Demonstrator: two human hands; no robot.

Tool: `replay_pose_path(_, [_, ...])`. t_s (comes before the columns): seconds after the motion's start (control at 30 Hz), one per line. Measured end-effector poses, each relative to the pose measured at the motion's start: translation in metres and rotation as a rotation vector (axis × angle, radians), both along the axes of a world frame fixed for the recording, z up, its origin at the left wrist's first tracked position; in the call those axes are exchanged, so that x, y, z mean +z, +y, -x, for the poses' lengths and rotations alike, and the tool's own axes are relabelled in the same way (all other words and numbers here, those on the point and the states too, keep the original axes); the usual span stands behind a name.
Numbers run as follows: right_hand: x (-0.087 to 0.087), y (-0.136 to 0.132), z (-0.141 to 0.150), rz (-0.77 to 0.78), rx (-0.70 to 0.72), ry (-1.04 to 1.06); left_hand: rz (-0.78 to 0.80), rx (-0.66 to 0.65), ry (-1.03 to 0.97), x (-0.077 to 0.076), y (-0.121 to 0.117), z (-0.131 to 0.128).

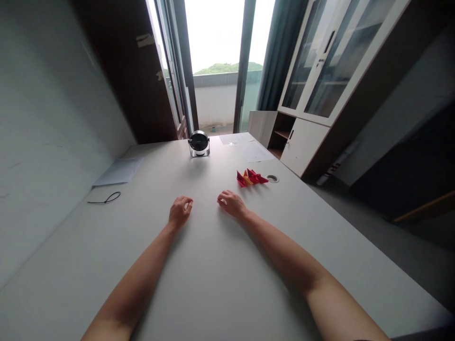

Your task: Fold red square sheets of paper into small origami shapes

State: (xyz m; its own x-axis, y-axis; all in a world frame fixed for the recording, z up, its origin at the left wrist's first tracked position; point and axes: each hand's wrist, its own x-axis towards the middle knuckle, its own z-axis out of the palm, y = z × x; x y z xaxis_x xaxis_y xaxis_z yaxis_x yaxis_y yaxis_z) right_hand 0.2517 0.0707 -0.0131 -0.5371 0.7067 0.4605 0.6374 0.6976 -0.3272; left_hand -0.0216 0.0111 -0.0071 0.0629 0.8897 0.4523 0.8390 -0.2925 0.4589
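Observation:
Both my forearms reach out over a long pale grey table (213, 284). My left hand (180, 210) rests on the tabletop with its fingers loosely curled under, and nothing shows in it. My right hand (231, 202) lies a short way to the right, fingers also curled inward, empty as far as I can see. A small pile of red and orange folded paper pieces (250, 177) sits just beyond and to the right of my right hand, apart from it.
A small black and silver desk fan (199, 143) stands at the table's far middle. Paper sheets (119, 171) lie far left, others (245, 144) far right, a black cable tie (105, 199) at left. A cable hole (272, 178) sits by the folded paper. A glass-door cabinet (320, 76) stands right.

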Motion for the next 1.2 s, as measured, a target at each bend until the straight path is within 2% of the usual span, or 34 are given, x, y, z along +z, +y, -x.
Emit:
replay_pose_path(0.23, [-0.006, 0.002, 0.002, 0.006, -0.003, 0.005, 0.002, -0.044, 0.175, -0.007, 0.002, -0.005])
replay_pose_path(0.43, [-0.003, -0.004, 0.007, 0.069, -0.043, -0.199, 0.117, -0.054, 0.291, -0.011, 0.004, -0.008])
replay_pose_path(0.63, [0.004, -0.009, 0.010, 0.153, -0.044, -0.330, 0.213, -0.045, 0.326, -0.008, 0.000, -0.010])
replay_pose_path(1.2, [-0.002, -0.015, 0.017, 0.178, -0.030, -0.384, 0.284, -0.090, 0.361, -0.011, -0.002, -0.009])
